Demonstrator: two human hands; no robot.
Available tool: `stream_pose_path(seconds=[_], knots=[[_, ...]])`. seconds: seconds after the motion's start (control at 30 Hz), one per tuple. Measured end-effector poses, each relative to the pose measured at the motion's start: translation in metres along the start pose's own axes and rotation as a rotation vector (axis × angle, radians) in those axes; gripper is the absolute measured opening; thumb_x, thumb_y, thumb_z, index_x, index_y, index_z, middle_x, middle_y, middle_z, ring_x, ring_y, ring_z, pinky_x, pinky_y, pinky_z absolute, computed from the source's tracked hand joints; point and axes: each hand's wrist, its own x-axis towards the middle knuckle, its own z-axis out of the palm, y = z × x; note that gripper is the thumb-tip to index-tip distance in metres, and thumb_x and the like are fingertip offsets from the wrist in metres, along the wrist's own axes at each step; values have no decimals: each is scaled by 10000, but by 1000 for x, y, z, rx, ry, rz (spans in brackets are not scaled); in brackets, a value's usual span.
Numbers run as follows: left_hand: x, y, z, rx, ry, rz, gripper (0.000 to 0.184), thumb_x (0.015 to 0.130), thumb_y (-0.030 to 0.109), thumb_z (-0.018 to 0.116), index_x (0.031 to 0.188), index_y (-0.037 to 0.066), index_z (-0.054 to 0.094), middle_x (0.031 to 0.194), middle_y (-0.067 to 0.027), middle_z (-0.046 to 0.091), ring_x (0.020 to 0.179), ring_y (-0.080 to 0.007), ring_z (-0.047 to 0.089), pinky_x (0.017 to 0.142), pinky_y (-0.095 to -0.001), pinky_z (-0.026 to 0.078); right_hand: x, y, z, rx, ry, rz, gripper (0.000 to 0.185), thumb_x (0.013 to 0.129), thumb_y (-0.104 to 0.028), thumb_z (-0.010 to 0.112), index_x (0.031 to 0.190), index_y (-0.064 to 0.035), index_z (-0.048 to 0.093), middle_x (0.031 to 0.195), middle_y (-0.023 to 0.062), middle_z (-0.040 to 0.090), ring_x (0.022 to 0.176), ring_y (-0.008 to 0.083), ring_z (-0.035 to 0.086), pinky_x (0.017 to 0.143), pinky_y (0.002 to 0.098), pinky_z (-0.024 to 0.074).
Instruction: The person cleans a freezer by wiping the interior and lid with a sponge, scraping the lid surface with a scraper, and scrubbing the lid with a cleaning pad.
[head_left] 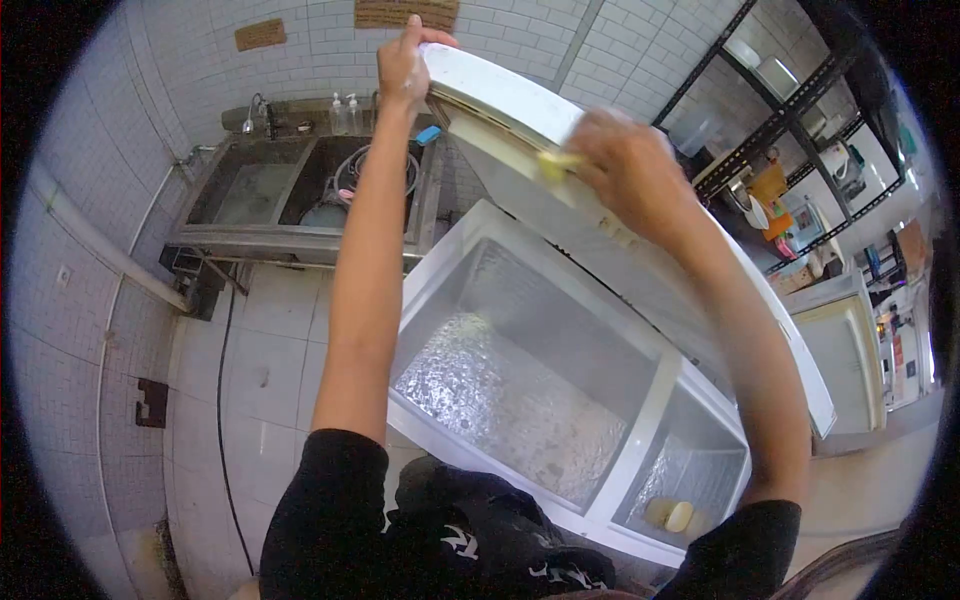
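Note:
A white chest freezer (590,520) stands in front of me with its lid (500,92) raised. My left hand (403,72) grips the lid's upper left corner, fingers over the edge and thumb up. My right hand (632,165), smeared by motion, is closed around a yellow sponge (560,163) at the lid's inner edge. The sponge is blurred and partly hidden by the fingers. Below, the freezer's main compartment (510,400) has a wet, shiny floor. In its smaller right compartment lies a pale yellow oval object (679,516).
A metal double sink (300,237) with a tap stands at the back left, holding dishes. Two pump bottles (345,115) and a blue sponge (428,135) are on its rim. Black shelving (790,120) with kitchenware rises at the right. A dark hose (222,420) crosses the tiled floor.

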Motion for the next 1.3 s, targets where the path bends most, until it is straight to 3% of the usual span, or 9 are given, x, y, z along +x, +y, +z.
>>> stream_pose_path(seconds=[0.3,0.37,0.53,0.67,0.77,0.83,1.0,1.07,1.3], knots=[[7,-29,-1,-219,398,-22,481,957,303,442,690,-14,687,691,-96,664,625,-166,611,594,-293,480,136,-19,80,99,410,158,235,777,-125,590,1002,-86,645,991,167,609,933,360,598,817,437,467],[-15,-13,-9,-8,342,103,486,953,301,434,682,-20,680,705,-108,666,609,-178,610,594,-286,479,87,-35,71,131,357,243,246,780,-117,582,1018,-85,632,1007,165,600,951,357,591,830,435,463],[-74,-34,-58,-442,272,70,451,920,284,374,746,-72,590,777,-239,631,690,-352,641,691,-438,551,-96,-79,29,78,289,334,223,761,-63,558,983,-73,572,1020,138,593,984,338,572,857,430,439],[-137,-56,-126,-248,201,77,426,878,316,372,803,-35,602,785,-249,637,795,-397,631,879,-520,479,-235,-117,-14,293,101,736,266,742,-49,621,1007,-54,610,1097,173,614,999,343,599,883,395,462],[-190,-61,-159,-572,62,-56,464,882,344,351,853,-44,603,872,-249,639,884,-407,616,919,-547,447,-305,-136,-19,461,99,1157,226,798,-54,598,1017,-12,630,1052,178,648,948,315,641,844,365,482],[-226,-52,-158,-386,363,-230,505,891,354,327,929,-61,611,980,-239,628,976,-378,595,932,-524,444,-337,-141,-14,440,60,1272,225,809,-64,600,1025,-7,631,1051,178,649,951,303,641,846,362,480],[-297,-41,-175,-222,524,-474,562,913,369,329,1066,-104,592,1083,-242,610,1000,-324,599,891,-447,475,-366,-155,14,440,-82,1444,243,815,-86,624,1042,-1,635,1064,187,645,963,309,633,863,351,467],[-320,-47,-181,321,778,-510,538,917,365,422,1065,-127,584,1086,-229,612,954,-328,618,864,-430,489,-383,-159,36,490,-67,1295,254,818,-133,639,1036,-4,640,1053,188,644,951,321,626,863,348,463],[-358,-53,-200,766,514,-966,603,894,439,555,942,-161,587,965,-166,630,794,-240,591,713,-346,496,-434,-166,78,464,-122,1521,251,815,-169,659,989,12,650,994,168,641,894,299,623,809,335,469]])
